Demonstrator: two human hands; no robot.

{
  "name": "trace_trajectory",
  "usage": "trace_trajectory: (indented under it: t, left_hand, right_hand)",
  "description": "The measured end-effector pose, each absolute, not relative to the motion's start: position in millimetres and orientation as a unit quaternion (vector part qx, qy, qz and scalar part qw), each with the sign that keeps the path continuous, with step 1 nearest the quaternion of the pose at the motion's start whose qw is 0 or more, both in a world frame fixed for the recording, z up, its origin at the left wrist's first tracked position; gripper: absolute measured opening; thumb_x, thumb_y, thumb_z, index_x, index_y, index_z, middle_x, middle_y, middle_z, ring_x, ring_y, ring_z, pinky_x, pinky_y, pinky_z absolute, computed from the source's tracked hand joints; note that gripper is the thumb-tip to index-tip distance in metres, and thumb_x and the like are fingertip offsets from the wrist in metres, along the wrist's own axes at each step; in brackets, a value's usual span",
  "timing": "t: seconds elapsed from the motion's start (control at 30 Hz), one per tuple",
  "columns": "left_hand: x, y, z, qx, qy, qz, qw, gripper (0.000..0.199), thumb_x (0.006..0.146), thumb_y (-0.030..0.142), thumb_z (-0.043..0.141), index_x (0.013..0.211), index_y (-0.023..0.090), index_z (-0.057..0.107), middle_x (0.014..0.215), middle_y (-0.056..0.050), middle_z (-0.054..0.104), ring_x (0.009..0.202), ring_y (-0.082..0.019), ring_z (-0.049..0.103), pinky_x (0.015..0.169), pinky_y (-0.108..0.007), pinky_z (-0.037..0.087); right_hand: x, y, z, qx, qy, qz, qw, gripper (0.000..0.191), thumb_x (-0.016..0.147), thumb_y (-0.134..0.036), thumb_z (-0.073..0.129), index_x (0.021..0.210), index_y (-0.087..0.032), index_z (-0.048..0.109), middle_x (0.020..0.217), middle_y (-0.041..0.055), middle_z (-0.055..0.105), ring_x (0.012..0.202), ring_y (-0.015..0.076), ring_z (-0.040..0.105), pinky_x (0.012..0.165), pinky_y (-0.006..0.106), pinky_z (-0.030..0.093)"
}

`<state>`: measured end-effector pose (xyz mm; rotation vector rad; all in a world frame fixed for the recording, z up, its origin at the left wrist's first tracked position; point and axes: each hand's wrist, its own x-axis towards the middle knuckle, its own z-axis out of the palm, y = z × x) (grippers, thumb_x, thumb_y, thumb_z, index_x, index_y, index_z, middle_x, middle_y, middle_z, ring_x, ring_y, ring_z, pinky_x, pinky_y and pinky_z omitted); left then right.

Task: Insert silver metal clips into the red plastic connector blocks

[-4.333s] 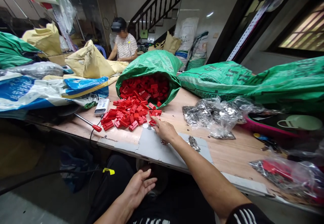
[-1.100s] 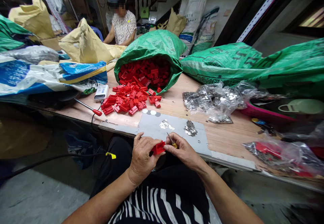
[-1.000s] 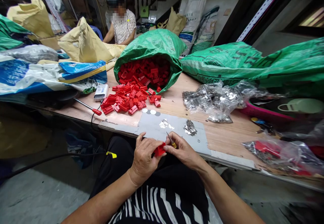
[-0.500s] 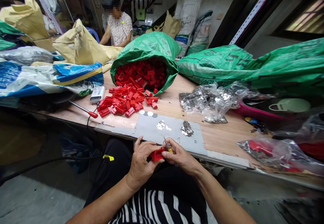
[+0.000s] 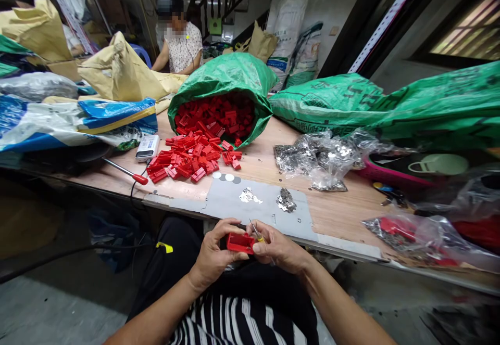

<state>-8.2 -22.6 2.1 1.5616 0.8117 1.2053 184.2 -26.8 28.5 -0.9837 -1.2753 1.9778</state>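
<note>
Seen from above, two bare hands meet in front of a striped top, just below the near edge of a wooden table (image 5: 260, 160). The left hand (image 5: 216, 250) pinches a red plastic part (image 5: 239, 242) – open side visible, a hollow box shape – with the thumb below and the fingers closed over its left end. The right hand (image 5: 278, 248) touches the part's right end with its thumb, the fingers curled around a pointed tool (image 5: 258, 234) with a yellow handle, its thin metal tip angled up and left.

Beyond the hands, a grey mat (image 5: 250, 214) bears a bright silver pile (image 5: 248, 195) and, to its right, a darker metal pile (image 5: 286, 200). Farther back, a green sack (image 5: 238, 69) lies open toward the viewer, red pieces (image 5: 191, 157) spilling from its mouth. At right sit clear bags (image 5: 332, 152) of metal bits; across the table, a co-worker (image 5: 183, 51) in a dotted top – head bowed
</note>
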Motion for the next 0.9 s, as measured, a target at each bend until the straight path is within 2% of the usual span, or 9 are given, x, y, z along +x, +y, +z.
trace_trajectory:
  t: [0.07, 0.13, 0.2, 0.27, 0.33, 0.53, 0.9]
  left_hand:
    - [-7.2, -22.1, 1.1, 0.558, 0.364, 0.503, 0.55, 0.037, 0.063, 0.035, 0.08, 0.093, 0.018, 0.068, 0.103, -0.011, 0.07, 0.099, -0.024, 0.065, 0.09, -0.039, 0.05]
    - [-6.6, -21.8, 0.7, 0.491, 0.379, 0.511, 0.595, 0.037, 0.063, 0.029, 0.08, 0.094, 0.017, 0.066, 0.096, -0.007, 0.071, 0.088, -0.02, 0.067, 0.083, -0.033, 0.053]
    - [-6.6, -21.4, 0.9, 0.458, 0.38, 0.511, 0.62, 0.035, 0.063, 0.025, 0.08, 0.094, 0.017, 0.064, 0.088, -0.004, 0.071, 0.081, -0.017, 0.067, 0.079, -0.029, 0.053]
    - [-7.0, -20.9, 1.1, 0.447, 0.378, 0.51, 0.63, 0.034, 0.064, 0.023, 0.079, 0.094, 0.018, 0.064, 0.087, -0.003, 0.07, 0.08, -0.015, 0.066, 0.078, -0.027, 0.053]
    - [-7.4, -20.3, 1.1, 0.446, 0.38, 0.51, 0.63, 0.033, 0.066, 0.023, 0.078, 0.094, 0.018, 0.063, 0.088, -0.002, 0.07, 0.08, -0.014, 0.066, 0.078, -0.027, 0.053]
    - [-7.1, -19.7, 1.2, 0.474, 0.397, 0.494, 0.611, 0.034, 0.067, 0.026, 0.077, 0.096, 0.016, 0.062, 0.09, -0.005, 0.07, 0.083, -0.018, 0.067, 0.08, -0.031, 0.054]
    - [-6.6, -20.8, 1.3, 0.544, 0.413, 0.489, 0.542, 0.03, 0.071, 0.028, 0.074, 0.097, 0.017, 0.062, 0.09, -0.005, 0.066, 0.082, -0.016, 0.065, 0.078, -0.03, 0.053]
  right_hand:
    - [191.9, -13.8, 32.9, -0.429, -0.573, 0.639, 0.282, 0.037, 0.076, -0.048, 0.064, 0.097, -0.02, 0.051, 0.071, -0.0039, 0.053, 0.052, 0.0072, 0.041, 0.048, 0.02, 0.03]
    - [200.9, 2.7, 36.8, -0.544, -0.659, 0.435, 0.281, 0.019, 0.083, -0.036, 0.058, 0.092, -0.019, 0.057, 0.085, 0.002, 0.061, 0.069, 0.0125, 0.053, 0.061, 0.024, 0.039]
    - [208.5, 19.1, 38.9, -0.641, -0.695, 0.238, 0.221, 0.009, 0.085, -0.024, 0.053, 0.089, -0.019, 0.059, 0.091, 0.0053, 0.065, 0.083, 0.0175, 0.058, 0.073, 0.028, 0.04]
    - [212.9, 32.1, 39.2, -0.685, -0.701, 0.138, 0.142, 0.009, 0.085, -0.019, 0.052, 0.089, -0.018, 0.061, 0.091, 0.0071, 0.066, 0.086, 0.0197, 0.059, 0.076, 0.03, 0.039]
    - [213.8, 40.3, 38.3, -0.695, -0.703, 0.116, 0.099, 0.008, 0.084, -0.019, 0.054, 0.087, -0.018, 0.062, 0.089, 0.0078, 0.066, 0.084, 0.02, 0.059, 0.074, 0.03, 0.039]
    - [211.7, 48.4, 35.4, -0.692, -0.709, 0.114, 0.074, 0.007, 0.083, -0.022, 0.057, 0.081, -0.019, 0.062, 0.084, 0.0053, 0.066, 0.079, 0.0181, 0.058, 0.071, 0.028, 0.036]
    - [215.6, 45.7, 40.4, -0.697, -0.698, 0.134, 0.096, 0.005, 0.082, -0.02, 0.052, 0.081, -0.02, 0.056, 0.078, 0.0035, 0.065, 0.073, 0.0176, 0.056, 0.065, 0.027, 0.034]
